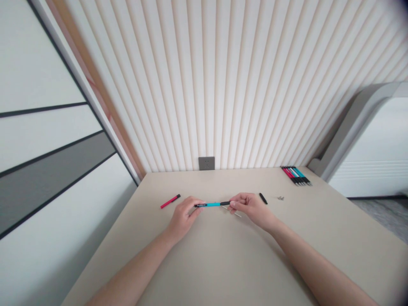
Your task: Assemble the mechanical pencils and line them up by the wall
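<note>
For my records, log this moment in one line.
left hand: holds blue pen | right hand: holds its black grip | nearby: red barrel

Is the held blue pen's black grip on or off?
On, apparently: the black grip meets the blue barrel with no visible gap. Whether it's fully seated, I cannot tell.

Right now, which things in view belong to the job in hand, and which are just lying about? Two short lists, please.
Job in hand:
blue-and-black pen, held between left hand and right hand
probably the loose pieces: thin pale rod, red barrel, black piece, small metallic bits

Lying about, seemingly:
row of pens, far right
wall socket, just background
</note>
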{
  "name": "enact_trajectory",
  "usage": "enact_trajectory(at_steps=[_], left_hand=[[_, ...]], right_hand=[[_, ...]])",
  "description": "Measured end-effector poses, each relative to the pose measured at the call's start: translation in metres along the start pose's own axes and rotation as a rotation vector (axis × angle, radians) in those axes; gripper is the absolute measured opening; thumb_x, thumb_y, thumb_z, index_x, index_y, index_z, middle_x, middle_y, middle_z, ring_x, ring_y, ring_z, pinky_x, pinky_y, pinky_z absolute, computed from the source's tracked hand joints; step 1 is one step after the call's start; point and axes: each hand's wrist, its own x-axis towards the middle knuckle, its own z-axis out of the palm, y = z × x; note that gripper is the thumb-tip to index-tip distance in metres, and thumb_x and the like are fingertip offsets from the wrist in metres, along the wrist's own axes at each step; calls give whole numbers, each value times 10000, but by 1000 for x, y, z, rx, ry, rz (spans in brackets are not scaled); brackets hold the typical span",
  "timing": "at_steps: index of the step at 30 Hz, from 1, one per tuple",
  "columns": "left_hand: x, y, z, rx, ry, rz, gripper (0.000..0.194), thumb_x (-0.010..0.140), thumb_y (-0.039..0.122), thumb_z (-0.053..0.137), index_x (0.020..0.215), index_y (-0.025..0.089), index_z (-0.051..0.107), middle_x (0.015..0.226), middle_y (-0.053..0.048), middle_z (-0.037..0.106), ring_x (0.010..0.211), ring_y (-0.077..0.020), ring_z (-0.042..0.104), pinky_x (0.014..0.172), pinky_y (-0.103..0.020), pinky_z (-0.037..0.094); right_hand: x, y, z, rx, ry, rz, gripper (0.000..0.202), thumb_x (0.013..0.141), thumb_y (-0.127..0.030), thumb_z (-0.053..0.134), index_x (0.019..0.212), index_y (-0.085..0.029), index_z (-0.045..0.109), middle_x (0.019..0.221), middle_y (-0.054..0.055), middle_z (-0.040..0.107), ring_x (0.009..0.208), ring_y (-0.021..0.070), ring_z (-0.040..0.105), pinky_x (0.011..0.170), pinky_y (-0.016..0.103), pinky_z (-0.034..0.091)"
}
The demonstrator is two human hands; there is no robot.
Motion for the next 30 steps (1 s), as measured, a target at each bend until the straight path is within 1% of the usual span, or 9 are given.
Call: enact_trajectory(at_steps=[6, 8, 11, 13, 17, 23, 25, 28, 30], left_hand=[[0, -1, 1, 4, 25, 1, 121, 890, 190, 555, 972, 204, 644, 907, -30, 676, 858, -166, 638, 797, -285, 504], [1, -2, 1, 9, 50, -17, 114, 884, 190, 566, 966, 203, 644, 909, -26, 682, 855, -165, 640, 793, -283, 504], [1, -3, 1, 15, 66, -44, 108, 880, 207, 575, 960, 202, 648, 909, -24, 690, 851, -168, 644, 787, -284, 506], [1, -4, 0, 15, 64, -47, 106, 882, 213, 575, 956, 202, 650, 910, -25, 690, 853, -168, 645, 788, -284, 505], [0, -3, 0, 10, 34, -26, 119, 886, 187, 565, 973, 206, 644, 910, -24, 680, 858, -163, 639, 793, -284, 502], [-1, -2, 2, -19, -5, 34, 116, 883, 175, 573, 973, 196, 642, 891, -33, 667, 844, -162, 634, 782, -284, 506], [-1, -2, 2, -14, 5, 28, 118, 883, 168, 571, 972, 195, 642, 892, -32, 668, 844, -161, 634, 781, -284, 505], [-1, -3, 2, 5, 26, 1, 116, 883, 176, 572, 970, 200, 644, 906, -28, 673, 853, -162, 637, 785, -285, 505], [-1, -3, 1, 11, 32, -6, 112, 884, 190, 575, 972, 202, 644, 910, -28, 677, 855, -163, 639, 784, -287, 508]], right_hand=[[0, 3, 5, -182, 10, 31, 526, 888, -579, 446, 651, -174, 684, 633, 46, 693, 590, 149, 596, 594, 272, 443], [1, 5, 6, -159, 21, 9, 519, 892, -579, 437, 730, -160, 697, 666, 54, 688, 616, 153, 599, 607, 272, 450], [2, 5, 5, -112, 40, -55, 439, 836, -542, 567, 1035, -162, 660, 770, 41, 667, 675, 153, 588, 614, 263, 445], [2, 4, 4, -116, 48, -91, 452, 800, -499, 634, 1122, -181, 620, 797, 23, 637, 684, 142, 560, 613, 254, 428], [-2, -1, 6, -244, 70, -111, 348, 832, -498, 588, 929, -178, 682, 677, -6, 584, 609, 123, 483, 554, 235, 366], [-3, 0, 9, -350, 87, -11, 615, 943, -543, 327, 588, -157, 649, 529, 16, 567, 496, 116, 474, 517, 246, 361], [-2, 1, 8, -336, 103, -32, 573, 947, -531, 331, 693, -155, 680, 607, 34, 624, 563, 136, 538, 562, 254, 404], [-1, 0, 6, -341, 117, -159, 365, 888, -485, 515, 1021, -181, 667, 798, 38, 671, 712, 159, 588, 648, 263, 446], [-2, -2, 5, -344, 108, -229, 339, 841, -436, 610, 1084, -201, 639, 879, 34, 672, 790, 164, 593, 713, 267, 454]])
